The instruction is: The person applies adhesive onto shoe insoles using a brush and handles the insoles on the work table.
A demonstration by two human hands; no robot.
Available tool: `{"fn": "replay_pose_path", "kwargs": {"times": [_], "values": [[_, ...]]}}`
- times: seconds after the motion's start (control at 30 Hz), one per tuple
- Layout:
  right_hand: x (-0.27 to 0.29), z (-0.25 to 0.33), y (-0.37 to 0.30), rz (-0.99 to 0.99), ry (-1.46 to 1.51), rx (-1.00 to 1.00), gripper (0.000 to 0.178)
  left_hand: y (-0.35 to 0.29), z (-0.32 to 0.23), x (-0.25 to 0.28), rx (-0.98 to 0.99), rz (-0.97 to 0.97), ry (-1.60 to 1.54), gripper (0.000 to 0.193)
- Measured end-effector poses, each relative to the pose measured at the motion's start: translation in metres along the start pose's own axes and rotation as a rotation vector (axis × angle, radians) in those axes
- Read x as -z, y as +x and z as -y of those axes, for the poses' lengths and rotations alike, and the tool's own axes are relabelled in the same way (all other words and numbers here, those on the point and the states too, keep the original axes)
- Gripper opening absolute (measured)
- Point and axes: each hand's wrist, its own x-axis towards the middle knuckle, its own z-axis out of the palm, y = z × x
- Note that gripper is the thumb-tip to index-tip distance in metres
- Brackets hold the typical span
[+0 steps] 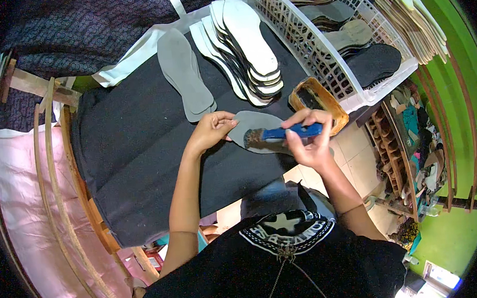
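Note:
A grey shoe insole [258,119] lies at the near right part of the black-covered table. My left hand [210,133] pinches its rounded left end between thumb and fingers. In my right hand [314,149] is a paintbrush [274,133] with a blue handle, its brown bristles against the insole's upper face. Part of the insole is hidden under the brush and the right hand. Just beyond the right hand stands a yellowish, stained rectangular tub [334,104] with dark residue inside. A small stack of grey insoles [182,70] rests beyond my left hand.
Several white insoles [248,33] are fanned out at the table's far side. To their right, a white plastic basket [320,62] holds stacks of grey and black insoles. Black cloth [135,155] covers the table. Wooden rails [54,176] stand at the left, shelves [386,151] at the right.

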Motion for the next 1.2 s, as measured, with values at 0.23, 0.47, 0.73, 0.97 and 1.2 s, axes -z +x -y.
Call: {"fn": "replay_pose_path", "kwargs": {"times": [0.23, 0.47, 0.73, 0.97, 1.2], "values": [[0.015, -0.008, -0.011, 0.163, -0.235, 0.187, 0.038, 0.000, -0.003, 0.000, 0.027, -0.003, 0.019, 0.023], [0.035, 0.006, -0.005, 0.170, -0.397, 0.145, 0.032, 0.001, -0.002, 0.001, 0.046, -0.020, 0.060, 0.023], [0.005, 0.003, 0.005, 0.271, -0.165, -0.012, 0.035, 0.003, -0.003, -0.001, 0.036, -0.005, 0.028, 0.022], [0.025, 0.000, -0.005, 0.257, -0.282, 0.176, 0.036, -0.002, -0.011, -0.001, 0.029, 0.007, 0.033, 0.022], [0.042, 0.012, 0.001, 0.224, -0.446, 0.018, 0.032, 0.000, -0.003, 0.001, 0.038, -0.012, 0.033, 0.022]]}}
